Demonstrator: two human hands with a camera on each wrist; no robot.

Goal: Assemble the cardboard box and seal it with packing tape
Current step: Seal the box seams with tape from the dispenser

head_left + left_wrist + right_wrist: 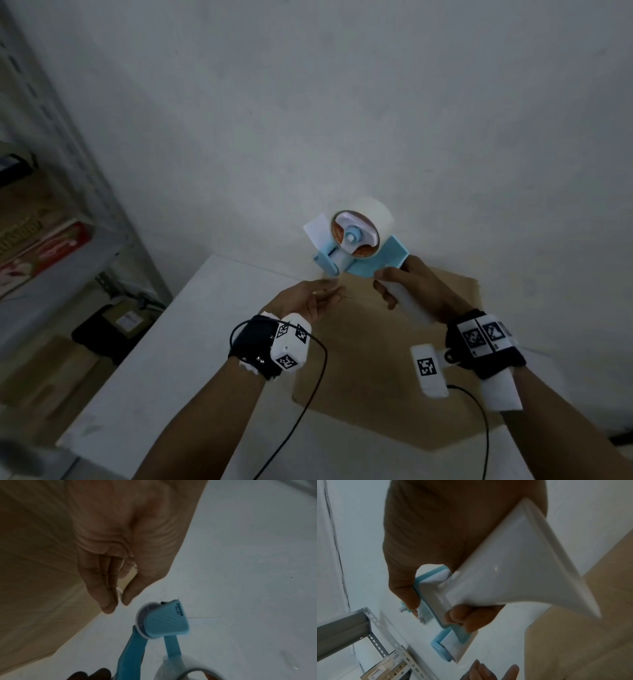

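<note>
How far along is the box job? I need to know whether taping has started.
Done: the cardboard box looks folded, flaps shut, on the white table. In hand: the right hand grips the tape dispenser above it; the left hand, fingers pinched, reaches for the tape end. Left: no tape shows on the box.

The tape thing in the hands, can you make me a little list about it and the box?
Tool: blue-and-white plastic tape dispenser with a white tape roll
Right hand: grips the dispenser's white handle
Left hand: fingers together just below the dispenser's front
Box: flat brown cardboard on the white table, not yet assembled
</note>
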